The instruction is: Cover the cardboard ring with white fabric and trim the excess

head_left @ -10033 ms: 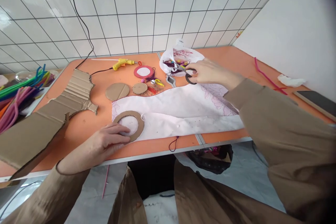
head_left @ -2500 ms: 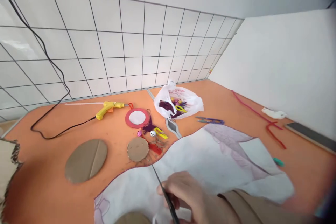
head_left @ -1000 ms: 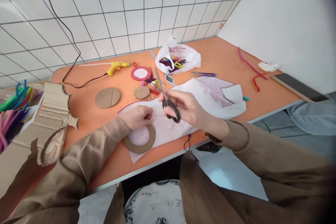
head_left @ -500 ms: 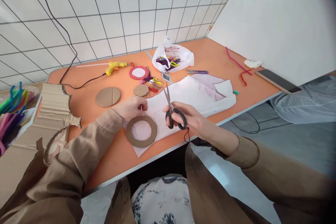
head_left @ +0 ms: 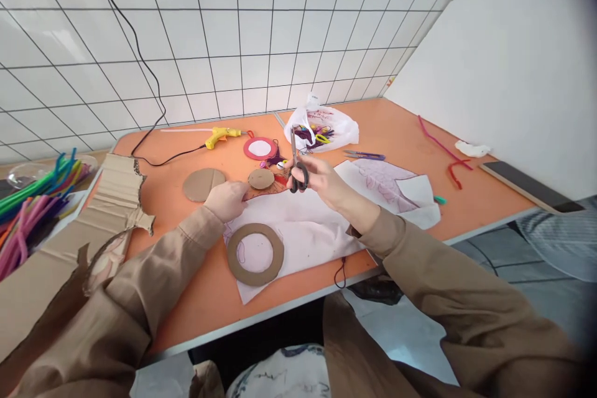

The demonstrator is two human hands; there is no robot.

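Note:
My right hand [head_left: 321, 183] holds black-handled scissors [head_left: 299, 179] over the far edge of the white cloth [head_left: 308, 224], blades pointing up and away. Low over the cloth's left edge, my left hand [head_left: 227, 201] has its fingers curled together; what they hold, if anything, is hidden. Just beyond its fingertips lies a small cardboard disc [head_left: 261, 179]. A larger cardboard disc [head_left: 198, 185] rests left of that hand. Nearer me, a cardboard ring [head_left: 234, 262] lies flat on the cloth. Purple drawn lines mark the cloth's right part.
A yellow glue gun [head_left: 219, 137], a red-rimmed disc [head_left: 249, 148], thread snips [head_left: 366, 155] and a white plastic bag [head_left: 342, 127] of yarn lie further back. Torn cardboard [head_left: 116, 183] and pipe cleaners [head_left: 28, 224] are left. A phone [head_left: 527, 185] sits at the right edge.
My right hand has carried the scissors forward, away from me. My left hand has shifted forward from beside the ring towards the small disc. The camera view has tilted up.

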